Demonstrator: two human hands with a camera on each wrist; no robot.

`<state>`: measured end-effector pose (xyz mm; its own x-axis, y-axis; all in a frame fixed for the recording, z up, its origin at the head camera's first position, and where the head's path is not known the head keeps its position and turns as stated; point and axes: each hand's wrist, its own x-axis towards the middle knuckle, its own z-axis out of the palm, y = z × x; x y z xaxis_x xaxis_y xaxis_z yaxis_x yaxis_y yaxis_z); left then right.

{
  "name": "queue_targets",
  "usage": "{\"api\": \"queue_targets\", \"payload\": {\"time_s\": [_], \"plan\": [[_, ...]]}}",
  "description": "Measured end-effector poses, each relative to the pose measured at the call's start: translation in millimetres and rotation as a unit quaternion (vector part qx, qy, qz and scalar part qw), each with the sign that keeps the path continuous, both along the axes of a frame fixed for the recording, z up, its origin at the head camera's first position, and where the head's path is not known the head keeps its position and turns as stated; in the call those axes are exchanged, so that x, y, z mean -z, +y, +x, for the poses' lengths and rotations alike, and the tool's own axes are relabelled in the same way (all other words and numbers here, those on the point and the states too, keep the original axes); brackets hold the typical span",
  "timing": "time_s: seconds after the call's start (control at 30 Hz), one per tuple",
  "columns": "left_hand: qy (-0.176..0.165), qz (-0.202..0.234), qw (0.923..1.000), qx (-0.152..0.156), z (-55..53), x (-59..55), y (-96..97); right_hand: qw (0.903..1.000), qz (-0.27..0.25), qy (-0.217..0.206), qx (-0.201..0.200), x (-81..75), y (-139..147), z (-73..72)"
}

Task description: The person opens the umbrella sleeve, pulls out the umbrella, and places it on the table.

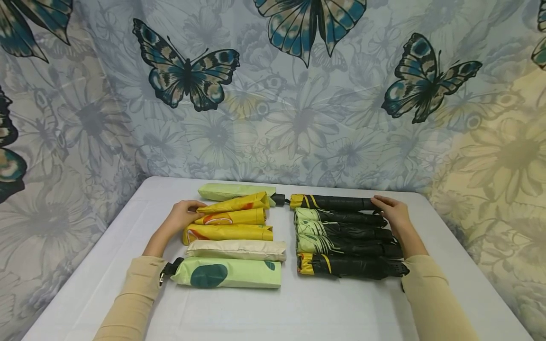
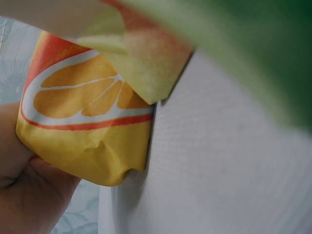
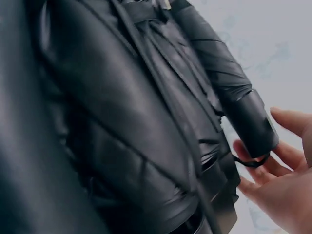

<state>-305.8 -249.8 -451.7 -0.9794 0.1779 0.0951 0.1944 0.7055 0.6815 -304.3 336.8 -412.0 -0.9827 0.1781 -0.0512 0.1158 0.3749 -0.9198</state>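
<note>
Two columns of folded umbrellas lie across the white table. In the head view my left hand [image 1: 182,215] pinches the left end of the farthest yellow umbrella [image 1: 239,203], which tilts slightly. The left wrist view shows orange-slice print on yellow cloth [image 2: 92,146], with fingers behind it. Two more yellow umbrellas, a cream umbrella [image 1: 234,249] and a light green umbrella [image 1: 247,274] lie nearer. On the right, my right hand [image 1: 395,215] touches the handle end of the farthest black umbrella [image 1: 341,203]. In the right wrist view its fingers spread loosely around that black handle [image 3: 256,126].
Another light green umbrella [image 1: 230,190] lies at the back, its black handle close to the black umbrella's tip. Several black umbrellas with green or yellow ends [image 1: 350,266] fill the right column. A butterfly-print cloth [image 1: 298,128] hangs behind the table [image 1: 290,312].
</note>
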Motion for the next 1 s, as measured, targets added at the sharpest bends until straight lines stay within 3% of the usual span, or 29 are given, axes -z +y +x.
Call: {"api": "queue_targets", "payload": {"time_s": [0.17, 0.47, 1.0], "plan": [[0.001, 0.001, 1.0, 0.001, -0.4, 1.0, -0.7, 0.9984, 0.05, -0.026, 0.007, 3.5, -3.7, -1.0], [0.005, -0.003, 1.0, 0.002, 0.3, 1.1, -0.4, 0.9968, 0.054, -0.06, 0.0, 8.6, -1.8, -1.5], [0.0, -0.002, 1.0, 0.001, 0.7, 0.9, 1.1, 0.9939, 0.085, -0.068, -0.016, 13.0, -3.5, -4.2]]}}
